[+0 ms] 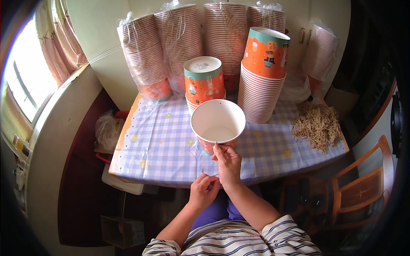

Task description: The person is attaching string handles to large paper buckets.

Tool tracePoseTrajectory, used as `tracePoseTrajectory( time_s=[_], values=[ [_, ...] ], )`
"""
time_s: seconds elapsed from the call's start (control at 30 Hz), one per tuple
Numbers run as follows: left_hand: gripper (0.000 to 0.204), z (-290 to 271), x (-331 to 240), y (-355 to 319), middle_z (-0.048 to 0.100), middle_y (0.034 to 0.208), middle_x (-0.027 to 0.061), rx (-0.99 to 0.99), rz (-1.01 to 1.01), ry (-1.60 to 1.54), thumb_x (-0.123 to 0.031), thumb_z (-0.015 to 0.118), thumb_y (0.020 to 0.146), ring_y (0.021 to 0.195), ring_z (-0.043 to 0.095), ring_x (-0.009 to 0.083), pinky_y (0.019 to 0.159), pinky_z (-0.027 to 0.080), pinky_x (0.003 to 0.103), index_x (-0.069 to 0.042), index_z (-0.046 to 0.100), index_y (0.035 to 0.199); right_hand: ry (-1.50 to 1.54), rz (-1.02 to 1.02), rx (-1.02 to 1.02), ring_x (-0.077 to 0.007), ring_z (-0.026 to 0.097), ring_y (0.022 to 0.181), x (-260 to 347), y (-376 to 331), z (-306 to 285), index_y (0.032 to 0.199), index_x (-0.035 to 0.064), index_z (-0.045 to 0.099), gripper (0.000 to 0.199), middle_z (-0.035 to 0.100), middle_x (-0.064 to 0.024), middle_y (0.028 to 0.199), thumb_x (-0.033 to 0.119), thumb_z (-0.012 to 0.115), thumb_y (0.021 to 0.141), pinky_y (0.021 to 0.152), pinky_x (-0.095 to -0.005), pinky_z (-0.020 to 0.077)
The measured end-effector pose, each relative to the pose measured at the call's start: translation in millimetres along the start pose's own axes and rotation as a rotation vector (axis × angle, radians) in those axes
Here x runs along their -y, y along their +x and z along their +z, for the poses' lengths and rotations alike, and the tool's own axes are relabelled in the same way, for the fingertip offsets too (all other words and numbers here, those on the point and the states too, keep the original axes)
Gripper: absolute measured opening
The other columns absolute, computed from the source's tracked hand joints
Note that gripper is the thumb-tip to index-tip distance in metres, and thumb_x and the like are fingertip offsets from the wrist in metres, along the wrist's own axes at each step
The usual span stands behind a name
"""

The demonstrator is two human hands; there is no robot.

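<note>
A paper bucket (218,120), white inside with an orange-red outside, stands mouth up near the table's front edge, tilted toward me in view. Small dark spots like holes show near its far and near rim. My right hand (228,165) is closed at the near rim, thumb and fingers pinching a thin beige cord (217,164) there. Below it, beyond the table edge, my left hand (203,190) is closed on the lower part of the same cord, a loose end sticking up beside the fingers. Whether the cord passes through the rim hole is hidden by my right fingers.
Behind the bucket stand a short upside-down bucket stack (204,79) and a taller one (261,91). Several plastic-wrapped stacks (143,55) line the back. A heap of beige cords (317,127) lies right on the checked tablecloth (166,147). A wooden chair (363,187) stands at right.
</note>
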State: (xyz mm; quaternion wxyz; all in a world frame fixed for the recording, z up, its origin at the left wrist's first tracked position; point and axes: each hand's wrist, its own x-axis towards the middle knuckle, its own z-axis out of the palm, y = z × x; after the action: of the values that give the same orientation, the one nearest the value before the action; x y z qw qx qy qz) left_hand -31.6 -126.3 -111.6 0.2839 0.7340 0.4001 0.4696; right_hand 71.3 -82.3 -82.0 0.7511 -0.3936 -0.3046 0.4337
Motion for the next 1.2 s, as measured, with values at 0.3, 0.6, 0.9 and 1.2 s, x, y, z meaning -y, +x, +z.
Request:
tracePoseTrajectory(
  time_s=[0.3,0.6,0.9,1.2],
  values=[
    [0.023,-25.8,6.0,35.0,0.062,0.094,0.0104,-0.121,0.178,0.258,-0.007,0.071,0.07,0.084,0.059,0.0276,0.074,0.044,0.038,-0.008,0.065,0.093,0.118,0.196,0.082,-0.0037,0.041,0.05,-1.1,-4.2,-19.2,0.091,0.0034,0.061,0.013,0.056,-0.0008,0.071,0.016,0.064,0.089,0.047,-0.0197,0.0336],
    [0.016,-13.2,-9.4,78.1,0.062,0.084,0.0077,-0.01,-0.102,-0.192,-0.014,0.069,0.081,0.062,0.051,0.011,0.056,0.044,0.026,-0.001,0.068,0.09,0.119,0.196,0.081,-0.0019,0.034,0.047,-5.2,-4.6,-17.5,0.093,0.0025,0.062,0.014,0.051,0.004,0.063,0.016,0.064,0.088,0.044,-0.02,0.025],
    [0.014,-5.1,-2.3,84.6,0.063,0.072,-0.0004,-0.091,-0.22,-0.181,-0.012,0.071,0.081,0.054,0.045,0.0007,0.047,0.035,0.018,0.001,0.065,0.084,0.079,0.204,0.131,-0.0021,0.047,0.06,-3.7,-2.9,-21.6,0.092,0.0018,0.064,0.014,0.061,0.0006,0.076,0.015,0.065,0.088,0.051,-0.0172,0.0343],
    [0.022,-39.9,-33.8,109.7,0.06,0.089,0.0027,-0.164,0.438,0.461,-0.011,0.074,0.066,0.084,0.056,0.0234,0.076,0.04,0.036,-0.011,0.066,0.087,-0.02,0.188,0.101,-0.0023,0.042,0.054,-4.0,-0.2,-24.1,0.093,0.002,0.064,0.015,0.058,-0.0001,0.075,0.015,0.065,0.086,0.049,-0.017,0.0329]
  ],
)
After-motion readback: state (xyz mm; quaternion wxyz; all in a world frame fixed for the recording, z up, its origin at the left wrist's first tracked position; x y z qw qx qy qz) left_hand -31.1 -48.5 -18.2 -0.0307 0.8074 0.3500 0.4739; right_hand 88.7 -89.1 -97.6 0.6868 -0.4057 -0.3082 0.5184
